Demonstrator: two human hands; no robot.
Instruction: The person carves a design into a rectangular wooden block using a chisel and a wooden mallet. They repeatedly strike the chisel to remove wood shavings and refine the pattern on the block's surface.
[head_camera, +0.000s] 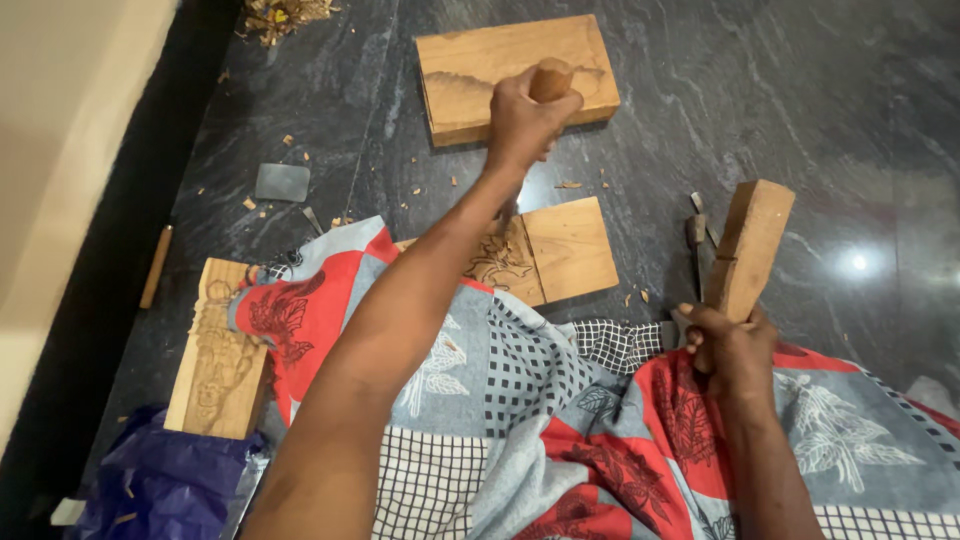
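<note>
The left hand (525, 120) is closed in a fist around the rounded pale wooden handle of a chisel (550, 80), whose shaft and blade run down behind the wrist and cannot be made out. Below that wrist lies a light brown rectangular wooden panel (565, 250) on the dark veined stone floor (850, 120), half of it smooth and bare, the other half cut with a leafy carved pattern that the forearm partly covers. The right hand (730, 345) grips the lower end of a thick, blocky wooden mallet (748, 245), held upright and tilted slightly to the right, well apart from the chisel. Just left of the mallet a few metal carving tools (697, 235) lie on the floor, partly hidden behind it. Beyond the left hand rests a larger plain wooden plank (515, 75) with a darker streak across its face. At the left a narrow carved wooden board (220, 350) lies partly under a red, grey and checked patterned cloth (520, 410) that covers the lap and hides the panel's near edge. A small grey flat stone (282, 182) and scattered wood chips lie on the floor to the left, and open floor spreads to the right. A crumpled blue plastic bag (160, 480) is cut off at the lower left corner.
</note>
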